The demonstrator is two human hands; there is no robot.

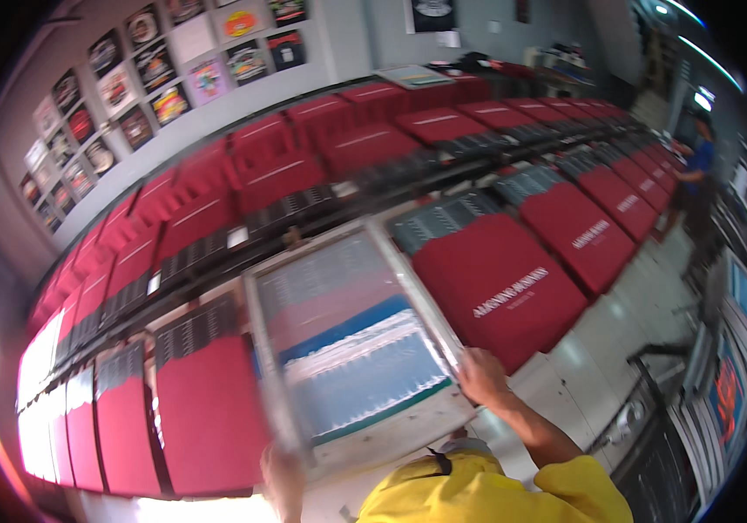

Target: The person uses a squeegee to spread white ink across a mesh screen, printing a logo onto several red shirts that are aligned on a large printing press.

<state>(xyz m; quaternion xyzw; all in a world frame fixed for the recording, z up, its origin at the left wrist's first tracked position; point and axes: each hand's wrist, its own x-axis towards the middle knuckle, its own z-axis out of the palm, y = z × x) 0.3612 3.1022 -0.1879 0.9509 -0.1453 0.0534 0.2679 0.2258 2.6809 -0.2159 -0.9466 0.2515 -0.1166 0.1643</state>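
Observation:
I hold a screen printing frame at a slant over the row of printing boards. White ink lies in a ragged band across its mesh, with blue areas around it. My right hand is closed on the frame's right side near its lower corner. At the near left corner my left hand grips the frame, somewhat blurred. Just right of the frame a red shirt with white lettering lies flat on its board. Left of it is a plain red shirt.
Rows of boards with red shirts stretch away behind a dark rail. A person in blue stands at the far right. More frames stand at right, near a dark metal stand. Printed samples hang on the wall.

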